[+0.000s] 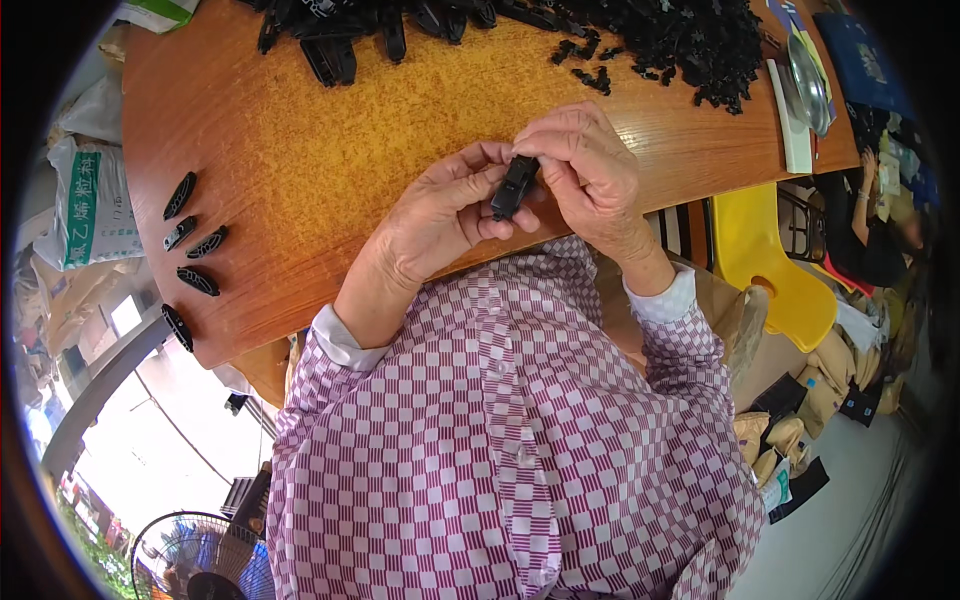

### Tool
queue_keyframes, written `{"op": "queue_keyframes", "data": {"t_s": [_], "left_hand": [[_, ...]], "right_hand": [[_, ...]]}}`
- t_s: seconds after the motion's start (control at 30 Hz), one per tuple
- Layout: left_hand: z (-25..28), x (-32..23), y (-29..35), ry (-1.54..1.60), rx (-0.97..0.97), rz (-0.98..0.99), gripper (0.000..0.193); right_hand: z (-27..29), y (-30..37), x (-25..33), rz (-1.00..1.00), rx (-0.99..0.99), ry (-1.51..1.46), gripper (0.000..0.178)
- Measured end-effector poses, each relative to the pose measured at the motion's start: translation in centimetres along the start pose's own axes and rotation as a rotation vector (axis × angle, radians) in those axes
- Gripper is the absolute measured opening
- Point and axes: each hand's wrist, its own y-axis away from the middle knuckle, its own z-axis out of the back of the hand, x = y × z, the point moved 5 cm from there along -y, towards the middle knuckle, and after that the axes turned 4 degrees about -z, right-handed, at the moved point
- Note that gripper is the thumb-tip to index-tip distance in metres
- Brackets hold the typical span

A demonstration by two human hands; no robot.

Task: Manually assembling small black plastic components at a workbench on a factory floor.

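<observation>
A small oblong black plastic part (514, 188) is held over the near edge of the wooden table. My left hand (450, 205) is closed round it from the left, with fingers beneath it and the thumb along its side. At its upper end, the thumb and forefinger of my right hand (588, 175) are pinched together against it. Whether a smaller piece sits between those right fingertips is hidden. Several finished-looking black oval plastic pieces with ribbed faces, one of them a black oval piece (180, 196), lie spaced out along the table's left edge.
Along the far edge of the wooden table (300, 190) lie a heap of larger black plastic shells (330, 50) and a pile of small black clips (700, 50). A metal bowl (806, 85) stands far right. Beside the table are a yellow chair (760, 260), sacks (95, 205) and a fan (190, 555).
</observation>
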Motion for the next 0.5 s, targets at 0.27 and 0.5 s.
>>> {"op": "queue_keyframes", "data": {"t_s": [0.27, 0.5], "left_hand": [[-0.7, -0.5, -0.2, -0.24, -0.021, 0.044, 0.038], [-0.6, -0.3, -0.7, -0.491, -0.028, 0.061, 0.044]], "right_hand": [[0.0, 0.4, -0.5, -0.026, 0.039, -0.005, 0.022], [-0.3, 1.7, -1.0, -0.087, 0.015, 0.08, 0.024]]}}
